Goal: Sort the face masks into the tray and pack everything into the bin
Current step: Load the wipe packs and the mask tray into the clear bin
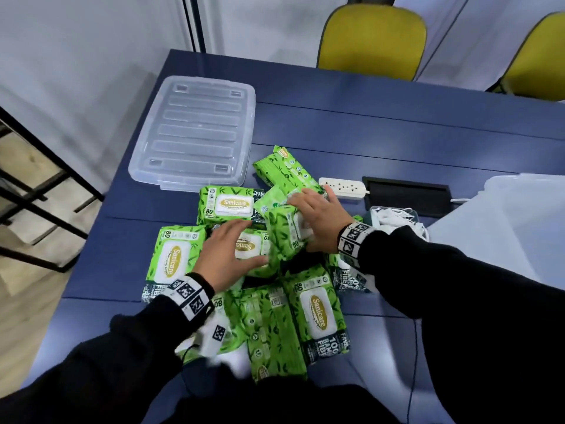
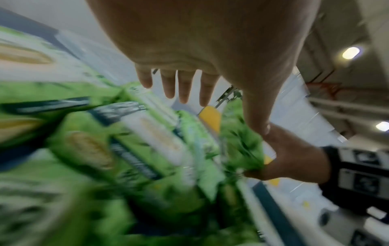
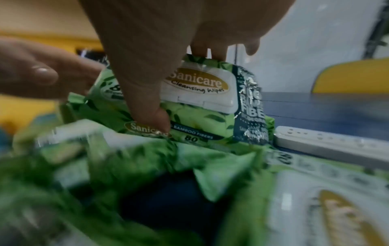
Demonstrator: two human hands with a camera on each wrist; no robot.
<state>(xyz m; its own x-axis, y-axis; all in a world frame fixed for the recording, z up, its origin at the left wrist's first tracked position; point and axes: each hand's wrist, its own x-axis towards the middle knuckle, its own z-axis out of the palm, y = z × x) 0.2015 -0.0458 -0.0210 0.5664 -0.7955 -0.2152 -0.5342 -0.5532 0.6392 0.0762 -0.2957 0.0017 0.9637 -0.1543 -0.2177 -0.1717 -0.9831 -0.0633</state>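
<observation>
Beside the clear plastic bin lid, the right hand grips a tilted green wipes pack; the left hand hovers spread.

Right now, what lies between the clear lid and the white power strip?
In the head view, green wipe packs lie between the clear lid and the white power strip, on the blue table.

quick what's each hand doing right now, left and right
Left hand: open, fingers straight, resting on a wipes pack.
Right hand: gripping a tilted wipes pack, thumb and fingers around it.
</observation>
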